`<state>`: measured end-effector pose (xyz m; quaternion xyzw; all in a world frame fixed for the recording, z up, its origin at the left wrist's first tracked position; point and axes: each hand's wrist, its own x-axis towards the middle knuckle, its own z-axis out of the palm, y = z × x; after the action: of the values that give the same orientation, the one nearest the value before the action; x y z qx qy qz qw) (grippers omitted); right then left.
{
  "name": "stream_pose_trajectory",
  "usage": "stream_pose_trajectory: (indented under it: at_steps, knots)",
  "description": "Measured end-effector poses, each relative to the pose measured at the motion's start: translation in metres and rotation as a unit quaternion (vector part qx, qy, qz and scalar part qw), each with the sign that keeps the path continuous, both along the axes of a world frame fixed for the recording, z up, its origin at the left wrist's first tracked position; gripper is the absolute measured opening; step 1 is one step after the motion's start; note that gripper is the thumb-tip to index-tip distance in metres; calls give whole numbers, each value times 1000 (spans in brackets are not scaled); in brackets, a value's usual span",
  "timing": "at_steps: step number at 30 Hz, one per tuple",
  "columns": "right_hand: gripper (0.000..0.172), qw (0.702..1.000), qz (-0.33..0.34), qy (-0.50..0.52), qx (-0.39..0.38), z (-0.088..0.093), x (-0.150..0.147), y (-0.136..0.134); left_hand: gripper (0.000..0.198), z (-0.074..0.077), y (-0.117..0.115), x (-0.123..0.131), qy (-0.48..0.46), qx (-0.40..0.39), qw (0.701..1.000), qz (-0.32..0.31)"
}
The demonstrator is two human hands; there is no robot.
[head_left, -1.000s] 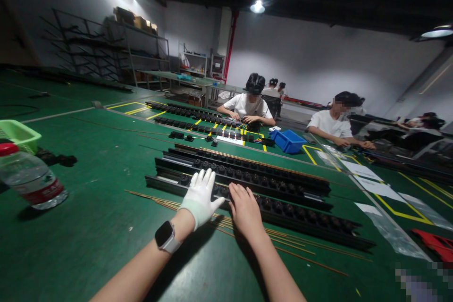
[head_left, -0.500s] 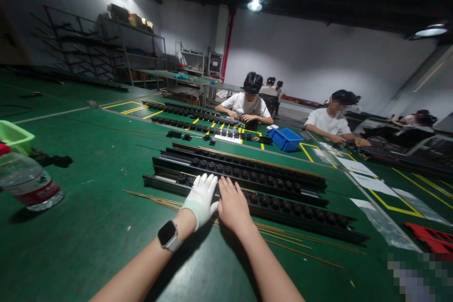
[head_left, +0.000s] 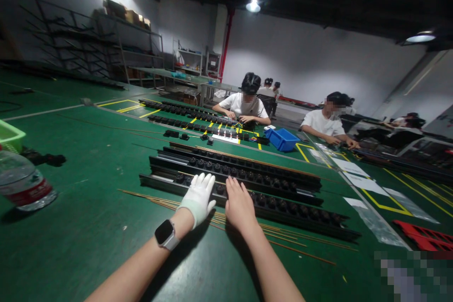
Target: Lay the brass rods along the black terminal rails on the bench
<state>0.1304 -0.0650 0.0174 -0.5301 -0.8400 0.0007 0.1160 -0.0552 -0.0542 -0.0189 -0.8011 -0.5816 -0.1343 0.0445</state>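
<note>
My left hand (head_left: 199, 198), in a white glove, lies over the nearest black channel rail (head_left: 300, 213) with its fingers stretched out. A short way to the right, my bare right hand (head_left: 240, 205) rests flat over the same rail, fingers straight. Round black parts (head_left: 279, 203) sit in a row inside this rail; the hands cover some of them. Behind it run more black rails (head_left: 240, 173) with similar parts. Thin brass-coloured rods (head_left: 283, 232) lie on the near side, partly under my wrists. Whether the palms press on the rail cannot be made out.
A water bottle (head_left: 24, 184) and a green basket (head_left: 10, 133) stand at the left. Beyond the rails are a blue bin (head_left: 282, 140) and rows of small black parts (head_left: 191, 125). Two co-workers sit across the green table (head_left: 88, 226). A red rack (head_left: 424, 236) lies at the right.
My right hand has shifted right, so a gap now shows between the two hands. The left hand stays at about the same place on the rail. The whole view has turned slightly.
</note>
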Motion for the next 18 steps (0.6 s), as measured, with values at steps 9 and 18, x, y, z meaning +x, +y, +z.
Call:
stream_pose_trajectory:
  at_steps: [9,18]
  knots:
    - [81,1000,-15,-10,-7,-1,18,-2,78,4,-3,0,9,3,1000,-1]
    - [81,1000,-22,5,9,-9,37,-1,77,7,-3,1,11,-1,1000,0]
